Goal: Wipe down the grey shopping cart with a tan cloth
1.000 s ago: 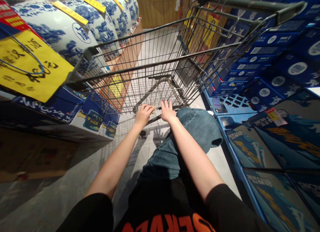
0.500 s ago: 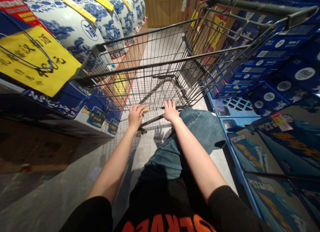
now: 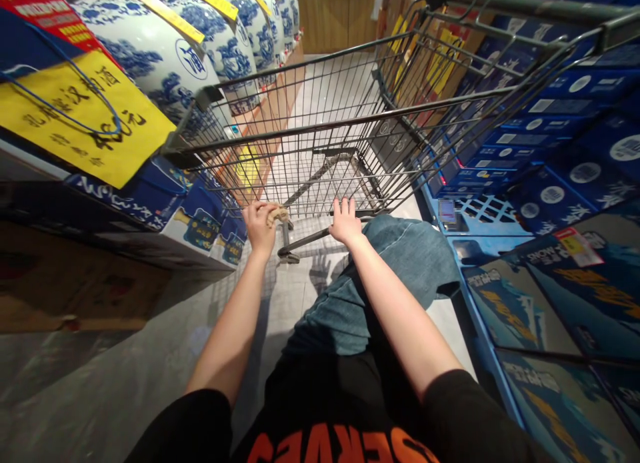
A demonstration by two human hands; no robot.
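Observation:
Both my hands rest on the near, narrow end of a dark wire shopping cart (image 3: 320, 116), which holds nothing I can see. My left hand (image 3: 259, 228) curls against the wires and grips a small crumpled tan item (image 3: 278, 215); what it is, I cannot tell. My right hand (image 3: 345, 222) presses flat on the cart's near end with its fingers spread. A small caster wheel (image 3: 289, 257) shows beneath the cart, below and between my hands. My jeans-clad knee (image 3: 410, 263) is just right of my right forearm.
Large blue-and-white porcelain jars (image 3: 150, 53) with yellow tags line the left, above a yellow hanging sign (image 3: 83, 106). Stacked blue boxes (image 3: 565, 136) and a blue pallet (image 3: 483, 210) run along the right. A tiled aisle leads to a wooden counter (image 3: 335, 20).
My left hand has slid left along the cart, and the tan item now shows in it, unseen a second ago. The cart and shelves have shifted slightly in view.

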